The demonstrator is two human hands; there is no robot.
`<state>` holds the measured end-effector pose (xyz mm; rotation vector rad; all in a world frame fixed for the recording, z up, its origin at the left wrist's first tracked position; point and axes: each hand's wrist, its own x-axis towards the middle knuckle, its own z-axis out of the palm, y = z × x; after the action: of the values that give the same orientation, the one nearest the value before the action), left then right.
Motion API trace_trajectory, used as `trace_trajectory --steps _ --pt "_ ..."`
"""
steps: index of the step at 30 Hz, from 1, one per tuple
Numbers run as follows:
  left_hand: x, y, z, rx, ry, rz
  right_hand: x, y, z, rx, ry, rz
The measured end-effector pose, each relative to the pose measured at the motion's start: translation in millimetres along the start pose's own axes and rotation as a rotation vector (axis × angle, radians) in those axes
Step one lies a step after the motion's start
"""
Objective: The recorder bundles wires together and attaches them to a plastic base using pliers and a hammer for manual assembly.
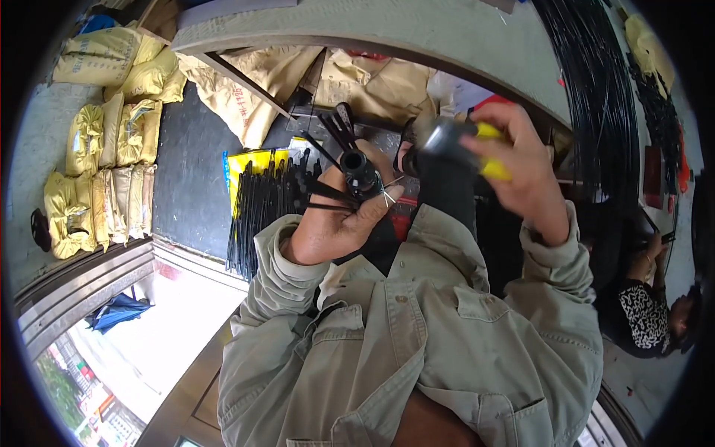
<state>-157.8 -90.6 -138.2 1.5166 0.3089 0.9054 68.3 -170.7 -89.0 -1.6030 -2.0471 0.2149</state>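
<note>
My left hand [331, 212] is closed round a black piece with a hollow round end [357, 170], its open mouth facing up. Several flat black rods fan out from it, much like an umbrella frame, and thin pale wires show beside my thumb. Held up to the right, apart from that piece, my right hand [521, 160] grips a yellow-handled tool [447, 141] with a dark and silvery head. Motion blurs the tool, so its exact kind is unclear. Left of my left hand stands a bundle of thin black rods [261, 205] with a yellow-and-blue bag behind it.
Yellow sacks [86, 141] are stacked along the left wall. A grey-topped bench [447, 37] curves across the far side, with brown sacking [372, 82] beneath. Long black rods [596, 89] hang over at the right. Another person [644, 313] sits at the far right.
</note>
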Motion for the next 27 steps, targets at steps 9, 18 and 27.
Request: trace_trajectory --steps 9,18,27 --pt "-18.3 0.7 21.4 0.084 -0.011 0.05 -11.1 -30.3 -25.9 -0.577 -0.019 -0.342" --pt "-8.4 21.0 26.8 0.294 -0.316 0.147 2.3 3.3 -48.5 -0.72 0.071 -0.786" --pt "-12.6 4.0 37.5 0.277 0.082 0.15 -45.6 -24.8 5.7 -0.88 0.354 -0.313"
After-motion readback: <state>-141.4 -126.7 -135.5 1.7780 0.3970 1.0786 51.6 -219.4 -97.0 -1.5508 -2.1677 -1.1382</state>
